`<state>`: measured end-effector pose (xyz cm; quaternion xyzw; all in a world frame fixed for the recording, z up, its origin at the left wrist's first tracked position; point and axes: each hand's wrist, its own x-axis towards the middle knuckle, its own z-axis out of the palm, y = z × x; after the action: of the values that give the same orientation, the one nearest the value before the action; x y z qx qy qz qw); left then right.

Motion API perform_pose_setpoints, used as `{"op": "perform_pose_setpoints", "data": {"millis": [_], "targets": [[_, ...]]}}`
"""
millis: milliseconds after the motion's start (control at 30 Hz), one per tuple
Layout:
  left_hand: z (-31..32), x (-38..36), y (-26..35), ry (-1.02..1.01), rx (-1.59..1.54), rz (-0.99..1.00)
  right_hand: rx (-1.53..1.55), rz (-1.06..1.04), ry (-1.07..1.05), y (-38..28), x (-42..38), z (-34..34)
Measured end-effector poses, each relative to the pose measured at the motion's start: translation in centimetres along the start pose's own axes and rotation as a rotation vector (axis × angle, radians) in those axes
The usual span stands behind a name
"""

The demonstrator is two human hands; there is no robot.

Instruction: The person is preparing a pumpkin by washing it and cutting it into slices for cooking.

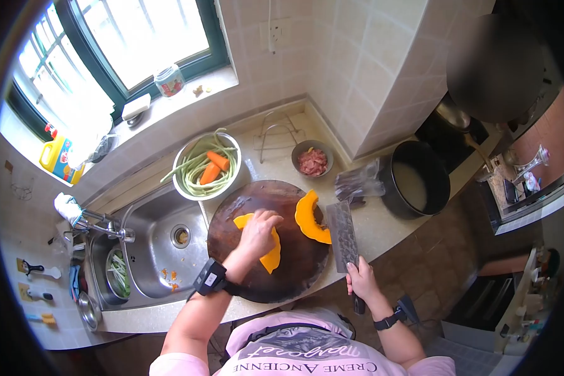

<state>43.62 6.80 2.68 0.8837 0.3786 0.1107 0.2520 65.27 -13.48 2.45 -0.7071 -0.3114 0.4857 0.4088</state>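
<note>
A round dark cutting board (238,285) lies on the counter beside the sink. On its left part is an orange pumpkin piece (271,258), with my left hand (258,233) closed over its upper part. A second, curved pumpkin piece (307,216) rests near the board's right edge. My right hand (361,279) is wrapped round the handle of a cleaver (343,235). The cleaver's wide blade points away from me, just right of the curved piece.
A metal sink (160,250) is on the left. Behind the board stand a bowl (222,194) of green beans and carrots and a small bowl (297,147) of meat. A plastic bag (360,182) and a black pot (443,188) are at the right.
</note>
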Motion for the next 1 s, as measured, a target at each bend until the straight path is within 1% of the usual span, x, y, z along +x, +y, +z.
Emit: {"op": "perform_pose_setpoints", "data": {"millis": [33,67,167,200,300,333,367,467,567,600,733,867,1000], "targets": [[-1.3,-0.1,-0.1,-0.028,0.215,0.153,-0.001,-0.012,-0.011,-0.4,0.0,0.1],[-1.1,-0.5,-0.9,-0.116,0.254,0.128,-0.002,-0.023,-0.022,-0.8,0.0,0.3],[-0.3,-0.6,-2.6,-0.148,0.226,0.138,-0.002,-0.015,-0.038,-1.4,-0.2,0.9],[-0.4,-0.5,-2.6,-0.115,0.257,0.207,-0.006,-0.017,-0.042,-1.3,-0.2,1.2],[-0.7,-0.8,-3.5,-0.124,0.149,0.161,-0.036,-0.011,-0.058,-1.3,-0.3,2.0],[-1.3,-1.5,-3.6,-0.058,0.169,0.179,-0.059,0.002,-0.071,-1.6,-0.3,2.3],[-1.7,-2.3,-3.9,-0.041,0.155,0.134,-0.078,0.016,-0.084,-1.7,-0.3,2.8],[-2.4,-5.4,-4.2,0.013,0.123,-0.012,-0.273,-0.188,-0.065,0.0,0.4,4.8],[-1.8,-8.2,-5.1,0.099,0.128,-0.115,-0.293,-0.229,-0.11,-1.5,0.1,7.0],[-1.6,-8.9,-5.5,0.09,0.142,-0.158,-0.355,-0.292,-0.11,-1.9,0.0,7.7],[-0.3,-10.2,-6.1,0.202,0.079,-0.201,-0.522,-0.394,-0.124,-3.1,-0.7,10.1],[0.7,-10.4,-6.6,0.282,0.044,-0.184,-0.587,-0.455,-0.125,-2.8,-0.9,11.4],[0.7,-10.5,-6.6,0.279,0.052,-0.194,-0.63,-0.424,-0.129,-2.3,-0.9,12.1]]}}
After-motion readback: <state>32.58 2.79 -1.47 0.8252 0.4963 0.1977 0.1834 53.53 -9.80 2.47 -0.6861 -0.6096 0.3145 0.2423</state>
